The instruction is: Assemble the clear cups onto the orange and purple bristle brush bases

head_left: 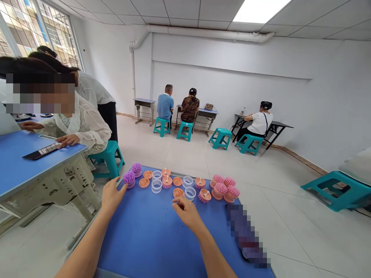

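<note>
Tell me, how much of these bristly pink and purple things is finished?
Some look finished: the pink bristle heads sit grouped at the right end of the blue table. Neither hand clearly holds anything now: the left hand is beside a purple bristle head, and the right hand is near an orange disc. Still left, it seems: the loose clear rings and orange discs in the row.

Looks like a bare workroom, honestly, not a home: small plastic brush parts (166, 181) are being handled at a blue-topped school desk (162, 247), and more desks (144, 101) are being sat at along the wall on teal plastic stools (162, 125). The room is being lit by a ceiling light panel (259, 11) in a drop ceiling, with a white pipe (203, 33) being run overhead, above a tiled floor (185, 152) and barred windows (55, 34).
</note>
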The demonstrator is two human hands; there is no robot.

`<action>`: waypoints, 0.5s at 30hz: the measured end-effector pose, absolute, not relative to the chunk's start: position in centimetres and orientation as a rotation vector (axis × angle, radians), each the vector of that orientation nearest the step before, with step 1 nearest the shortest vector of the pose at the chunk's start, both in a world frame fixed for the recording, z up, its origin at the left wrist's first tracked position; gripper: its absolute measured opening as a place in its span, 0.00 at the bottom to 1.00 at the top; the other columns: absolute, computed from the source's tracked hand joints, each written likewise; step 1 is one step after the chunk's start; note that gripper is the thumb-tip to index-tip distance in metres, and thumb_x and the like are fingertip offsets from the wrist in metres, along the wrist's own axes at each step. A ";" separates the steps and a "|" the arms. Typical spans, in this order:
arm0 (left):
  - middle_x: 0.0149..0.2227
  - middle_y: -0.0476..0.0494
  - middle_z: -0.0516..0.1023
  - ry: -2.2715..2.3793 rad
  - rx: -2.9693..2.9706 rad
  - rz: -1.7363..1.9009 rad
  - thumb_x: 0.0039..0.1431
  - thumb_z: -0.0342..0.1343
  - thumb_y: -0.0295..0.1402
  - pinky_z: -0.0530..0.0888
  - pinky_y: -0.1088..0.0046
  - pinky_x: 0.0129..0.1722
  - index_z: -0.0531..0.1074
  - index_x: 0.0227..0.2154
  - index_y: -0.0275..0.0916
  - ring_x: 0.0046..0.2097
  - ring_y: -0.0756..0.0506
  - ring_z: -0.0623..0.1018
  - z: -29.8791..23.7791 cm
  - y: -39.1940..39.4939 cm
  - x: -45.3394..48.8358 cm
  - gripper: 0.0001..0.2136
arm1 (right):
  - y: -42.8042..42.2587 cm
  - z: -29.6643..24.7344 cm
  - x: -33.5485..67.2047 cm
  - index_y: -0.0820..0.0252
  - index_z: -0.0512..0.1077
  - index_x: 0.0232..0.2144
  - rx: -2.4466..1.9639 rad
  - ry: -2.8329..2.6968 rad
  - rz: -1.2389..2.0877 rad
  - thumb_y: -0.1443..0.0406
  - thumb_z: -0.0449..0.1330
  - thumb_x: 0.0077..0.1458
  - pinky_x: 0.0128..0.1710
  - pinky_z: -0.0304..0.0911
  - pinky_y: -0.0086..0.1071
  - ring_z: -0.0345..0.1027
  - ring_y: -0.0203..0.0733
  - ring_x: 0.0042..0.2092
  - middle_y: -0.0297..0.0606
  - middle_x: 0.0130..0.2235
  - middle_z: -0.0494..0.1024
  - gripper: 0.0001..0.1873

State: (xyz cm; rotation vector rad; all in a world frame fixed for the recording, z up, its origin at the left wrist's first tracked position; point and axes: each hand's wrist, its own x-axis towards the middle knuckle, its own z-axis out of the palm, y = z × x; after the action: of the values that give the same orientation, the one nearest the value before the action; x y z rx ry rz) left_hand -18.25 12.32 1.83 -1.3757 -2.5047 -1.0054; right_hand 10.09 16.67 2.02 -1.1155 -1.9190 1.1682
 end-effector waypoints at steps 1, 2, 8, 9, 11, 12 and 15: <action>0.45 0.32 0.73 -2.448 -1.364 -1.054 0.53 0.46 0.42 0.65 0.62 0.48 0.67 0.44 0.32 0.50 0.36 0.69 2.1 11.9 -17.9 0.20 | 16.9 2.0 10.3 0.59 0.70 0.27 -1.141 -1.907 1.137 0.62 0.54 0.47 0.23 0.52 0.30 0.54 0.35 0.22 0.29 0.19 0.61 0.08; 0.46 0.32 0.72 -2.388 -1.364 -1.098 0.56 0.43 0.41 0.65 0.61 0.48 0.66 0.44 0.32 0.50 0.36 0.69 2.3 11.6 -17.3 0.20 | 17.1 2.0 10.4 0.59 0.70 0.25 -1.161 -1.897 1.110 0.62 0.53 0.46 0.23 0.52 0.30 0.53 0.35 0.22 0.29 0.18 0.61 0.07; 0.40 0.40 0.75 -2.045 -1.771 -1.175 0.56 0.45 0.36 0.69 0.68 0.47 0.69 0.39 0.39 0.45 0.43 0.73 1.9 11.6 -12.9 0.13 | 17.6 1.7 10.7 0.59 0.70 0.24 -1.216 -1.893 1.020 0.62 0.52 0.45 0.22 0.50 0.28 0.52 0.35 0.20 0.28 0.17 0.60 0.08; 0.41 0.41 0.75 -2.008 -1.845 -1.158 0.55 0.46 0.35 0.70 0.69 0.46 0.69 0.39 0.39 0.44 0.44 0.73 1.8 12.0 -12.3 0.12 | 17.5 1.7 10.6 0.59 0.70 0.25 -1.217 -1.897 1.010 0.62 0.52 0.45 0.21 0.50 0.28 0.53 0.34 0.20 0.28 0.16 0.60 0.09; 0.42 0.42 0.75 -1.960 -1.956 -1.112 0.53 0.49 0.33 0.70 0.68 0.46 0.69 0.40 0.40 0.45 0.43 0.73 1.5 13.0 -11.3 0.12 | 17.4 1.5 10.5 0.60 0.70 0.25 -1.215 -1.906 0.990 0.63 0.51 0.45 0.21 0.50 0.28 0.53 0.34 0.20 0.28 0.16 0.60 0.09; 0.42 0.43 0.75 -1.950 -1.993 -1.085 0.52 0.50 0.32 0.69 0.68 0.46 0.69 0.41 0.40 0.46 0.43 0.72 1.4 13.6 -10.9 0.12 | 17.3 1.5 10.4 0.60 0.70 0.25 -1.213 -1.910 0.979 0.63 0.51 0.45 0.21 0.50 0.28 0.53 0.34 0.20 0.28 0.16 0.61 0.09; 0.44 0.41 0.74 -1.982 -2.024 -1.006 0.50 0.54 0.31 0.68 0.63 0.48 0.69 0.42 0.39 0.48 0.40 0.71 1.3 15.2 -10.1 0.14 | 17.3 1.4 10.2 0.60 0.70 0.25 -1.201 -1.919 0.949 0.63 0.51 0.45 0.20 0.51 0.27 0.54 0.34 0.19 0.28 0.16 0.61 0.09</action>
State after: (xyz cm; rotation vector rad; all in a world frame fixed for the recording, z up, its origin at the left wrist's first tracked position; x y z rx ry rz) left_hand -10.05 15.23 1.33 -2.0238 -1.9822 -1.0057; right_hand 10.17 17.28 1.38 -1.2014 -1.9194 0.9490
